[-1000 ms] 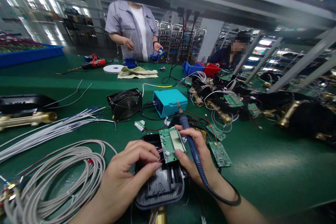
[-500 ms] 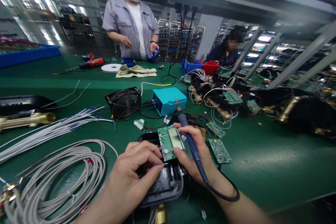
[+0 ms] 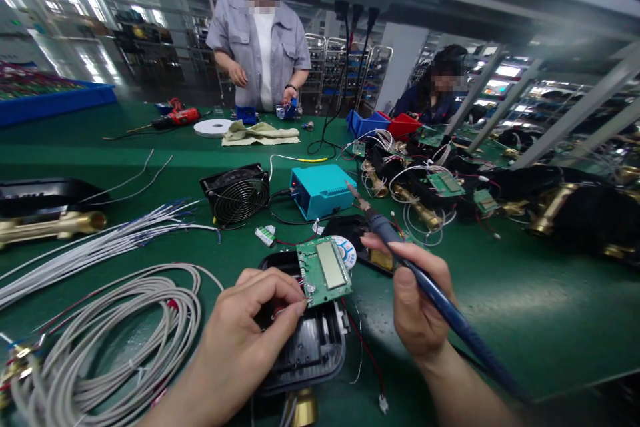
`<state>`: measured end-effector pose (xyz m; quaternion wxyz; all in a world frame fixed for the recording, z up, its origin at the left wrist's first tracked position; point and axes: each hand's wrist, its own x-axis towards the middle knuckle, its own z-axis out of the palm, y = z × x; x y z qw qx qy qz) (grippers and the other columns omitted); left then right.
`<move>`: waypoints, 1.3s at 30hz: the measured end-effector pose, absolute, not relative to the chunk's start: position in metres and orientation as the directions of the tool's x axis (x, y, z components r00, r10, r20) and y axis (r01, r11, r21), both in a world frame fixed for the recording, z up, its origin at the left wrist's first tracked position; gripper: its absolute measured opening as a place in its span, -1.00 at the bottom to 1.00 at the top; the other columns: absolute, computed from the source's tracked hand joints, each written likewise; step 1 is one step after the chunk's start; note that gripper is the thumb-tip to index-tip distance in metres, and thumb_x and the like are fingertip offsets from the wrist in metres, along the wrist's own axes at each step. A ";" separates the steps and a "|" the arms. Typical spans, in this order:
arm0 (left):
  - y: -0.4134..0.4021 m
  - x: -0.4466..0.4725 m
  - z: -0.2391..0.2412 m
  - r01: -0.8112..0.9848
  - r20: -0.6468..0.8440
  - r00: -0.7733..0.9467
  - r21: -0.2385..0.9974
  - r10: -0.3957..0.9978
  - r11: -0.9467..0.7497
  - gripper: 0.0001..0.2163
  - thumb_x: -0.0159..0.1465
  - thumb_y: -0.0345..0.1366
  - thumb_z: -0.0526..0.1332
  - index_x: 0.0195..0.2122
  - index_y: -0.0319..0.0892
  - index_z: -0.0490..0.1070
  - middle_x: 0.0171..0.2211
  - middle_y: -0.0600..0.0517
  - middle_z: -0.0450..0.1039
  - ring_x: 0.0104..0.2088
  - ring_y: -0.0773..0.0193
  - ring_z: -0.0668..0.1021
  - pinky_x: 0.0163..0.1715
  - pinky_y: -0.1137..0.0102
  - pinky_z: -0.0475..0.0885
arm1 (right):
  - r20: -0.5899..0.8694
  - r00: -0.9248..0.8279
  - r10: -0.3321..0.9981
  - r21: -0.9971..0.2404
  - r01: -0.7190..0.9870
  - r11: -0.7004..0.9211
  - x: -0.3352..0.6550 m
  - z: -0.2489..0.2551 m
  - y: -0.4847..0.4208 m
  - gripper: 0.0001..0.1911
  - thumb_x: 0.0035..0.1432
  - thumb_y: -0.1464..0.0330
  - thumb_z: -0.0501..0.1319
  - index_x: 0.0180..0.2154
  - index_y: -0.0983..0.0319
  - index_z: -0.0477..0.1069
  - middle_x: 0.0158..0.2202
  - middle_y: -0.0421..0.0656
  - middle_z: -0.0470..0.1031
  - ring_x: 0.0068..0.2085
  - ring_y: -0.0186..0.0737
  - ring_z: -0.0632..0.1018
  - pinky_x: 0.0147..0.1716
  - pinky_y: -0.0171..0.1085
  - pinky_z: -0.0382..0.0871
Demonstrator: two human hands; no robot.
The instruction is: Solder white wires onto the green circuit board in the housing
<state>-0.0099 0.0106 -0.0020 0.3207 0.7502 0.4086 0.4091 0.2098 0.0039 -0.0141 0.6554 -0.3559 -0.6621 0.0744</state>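
Note:
My left hand (image 3: 253, 323) is closed, thumb and forefinger pinched at the lower left corner of a green circuit board (image 3: 309, 263). The board has a grey display and lies tilted over the open black housing (image 3: 313, 353); a thin wire may also be in the pinch, which I cannot make out. Held like a pen in my right hand (image 3: 423, 297), a blue soldering iron (image 3: 440, 297) points up and left, its tip before the turquoise soldering station (image 3: 323, 190). A solder spool (image 3: 345, 251) lies just behind the board. Brass (image 3: 304, 407) shows under the housing.
Coiled grey cable (image 3: 125, 340) and white wires (image 3: 115, 250) lie at left. Behind stands a black fan (image 3: 235, 197). Brass-fitted units (image 3: 417, 208) with loose boards crowd the right. Across the bench, one person (image 3: 263, 53) holds a blue part; another person (image 3: 433, 90) sits at right.
My right hand has let go of the circuit board and moved right, now gripping the soldering iron like a pen. The solder spool has come into view. My left hand stays at the board.

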 end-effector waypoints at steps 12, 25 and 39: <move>0.010 -0.013 -0.001 0.374 0.313 0.340 0.820 0.887 -0.433 -0.85 0.27 -0.35 0.19 -0.45 -0.09 0.46 -0.41 0.14 0.54 -0.34 0.30 0.52 -0.30 0.40 0.37 | 0.729 0.447 0.518 -0.592 0.032 0.805 0.215 0.013 -0.002 -0.64 0.29 0.13 0.15 -0.42 0.24 0.44 -0.66 -0.32 0.31 -0.71 -0.36 0.29 -0.70 -0.32 0.25; 0.008 -0.014 0.001 0.370 0.319 0.344 0.818 0.883 -0.440 -0.85 0.26 -0.37 0.17 -0.45 -0.12 0.45 -0.42 0.10 0.54 -0.34 0.28 0.51 -0.32 0.39 0.38 | 0.691 0.425 0.585 -0.661 0.046 0.749 0.208 0.003 -0.002 -0.70 0.26 0.16 0.20 -0.40 0.23 0.47 -0.58 -0.24 0.39 -0.61 -0.29 0.42 -0.62 -0.27 0.38; 0.011 -0.013 0.002 0.370 0.313 0.334 0.824 0.889 -0.429 -0.85 0.25 -0.38 0.17 -0.47 -0.12 0.44 -0.43 0.12 0.53 -0.35 0.30 0.52 -0.32 0.40 0.38 | 0.707 0.383 0.594 -0.661 0.061 0.748 0.208 0.000 0.000 -0.71 0.30 0.19 0.18 -0.37 0.24 0.48 -0.56 -0.23 0.39 -0.58 -0.28 0.44 -0.63 -0.29 0.35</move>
